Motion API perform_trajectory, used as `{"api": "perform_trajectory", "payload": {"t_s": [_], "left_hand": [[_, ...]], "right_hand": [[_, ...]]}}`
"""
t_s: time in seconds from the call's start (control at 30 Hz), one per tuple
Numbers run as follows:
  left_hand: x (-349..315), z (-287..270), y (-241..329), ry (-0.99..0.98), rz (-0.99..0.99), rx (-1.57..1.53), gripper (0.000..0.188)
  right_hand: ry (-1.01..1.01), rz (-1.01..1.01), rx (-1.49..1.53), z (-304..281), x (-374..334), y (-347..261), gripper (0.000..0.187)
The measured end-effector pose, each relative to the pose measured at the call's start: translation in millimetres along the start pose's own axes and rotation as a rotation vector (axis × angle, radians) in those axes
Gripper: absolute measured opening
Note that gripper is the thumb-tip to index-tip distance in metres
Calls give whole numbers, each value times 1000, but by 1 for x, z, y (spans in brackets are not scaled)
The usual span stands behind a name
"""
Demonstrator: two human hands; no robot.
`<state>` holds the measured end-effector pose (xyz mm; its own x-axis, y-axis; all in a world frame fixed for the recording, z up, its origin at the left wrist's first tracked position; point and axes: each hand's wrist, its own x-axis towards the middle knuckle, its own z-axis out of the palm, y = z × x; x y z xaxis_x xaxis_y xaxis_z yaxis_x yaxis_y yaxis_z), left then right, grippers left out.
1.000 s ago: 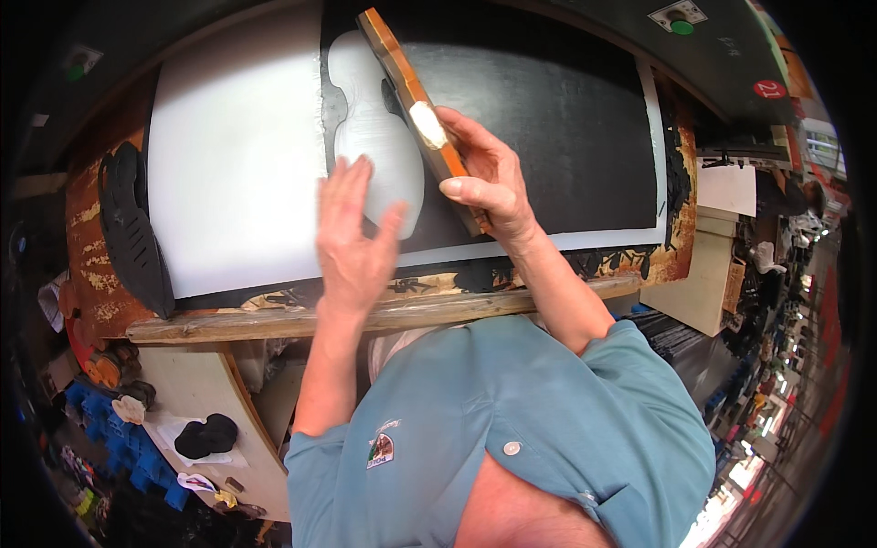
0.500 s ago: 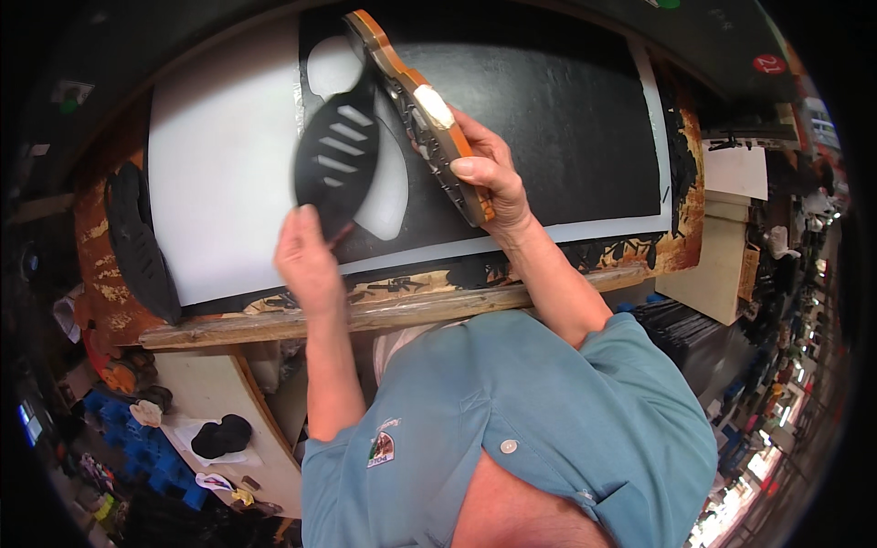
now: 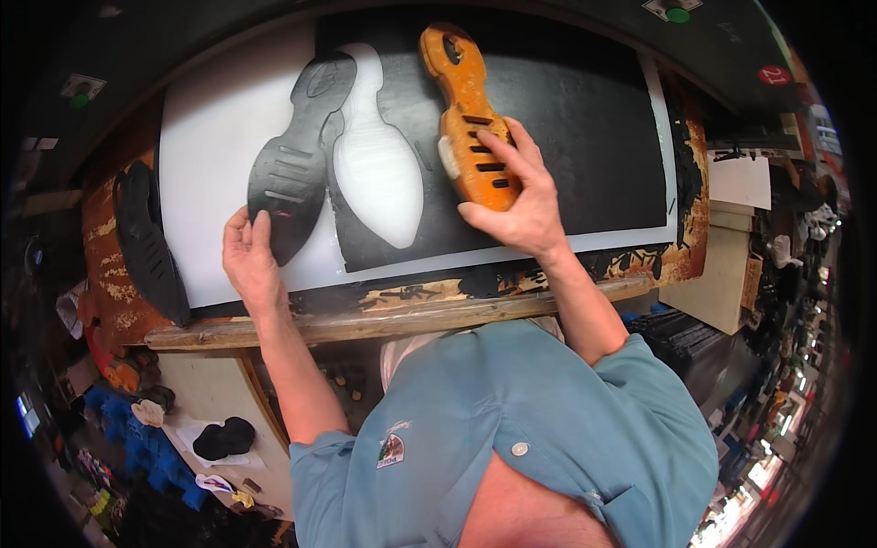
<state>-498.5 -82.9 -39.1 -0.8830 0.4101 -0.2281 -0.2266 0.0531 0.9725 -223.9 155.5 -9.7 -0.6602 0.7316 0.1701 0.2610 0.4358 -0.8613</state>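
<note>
My left hand [image 3: 248,260] pinches the wide, near end of a black slotted sole piece [image 3: 297,169] between thumb and fingers. The piece hangs over the white board [image 3: 206,155] and the left edge of a black sheet [image 3: 585,137]. Beside it, a sole-shaped cutout [image 3: 379,173] in that sheet shows white underneath. My right hand [image 3: 525,196] grips the wide end of an orange sole-shaped cutting die [image 3: 468,99], fingers across its slotted face and thumb at the near end. The die is over the black sheet; whether it touches the sheet I cannot tell.
More black slotted sole pieces [image 3: 146,237] lie at the table's left end. Black scraps [image 3: 438,288] line the near side, behind a wooden rail [image 3: 411,316]. A dark overhead panel with a green button [image 3: 677,15] spans the far side. Blue crates [image 3: 142,447] stand low at the left.
The die has turned from on edge to orange face up and moved right. My left hand has drawn the sole piece left and nearer, leaving more of the cutout in view.
</note>
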Motion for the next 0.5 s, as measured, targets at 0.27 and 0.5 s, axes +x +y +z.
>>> {"api": "perform_trajectory", "payload": {"t_s": [0.27, 0.5], "left_hand": [[-20, -20, 25, -556, -213, 4, 56], [31, 43, 30, -498, -239, -221, 54]], "right_hand": [[22, -341, -357, 20, 34, -14, 60], [-146, -452, -231, 109, 117, -11, 55]]}}
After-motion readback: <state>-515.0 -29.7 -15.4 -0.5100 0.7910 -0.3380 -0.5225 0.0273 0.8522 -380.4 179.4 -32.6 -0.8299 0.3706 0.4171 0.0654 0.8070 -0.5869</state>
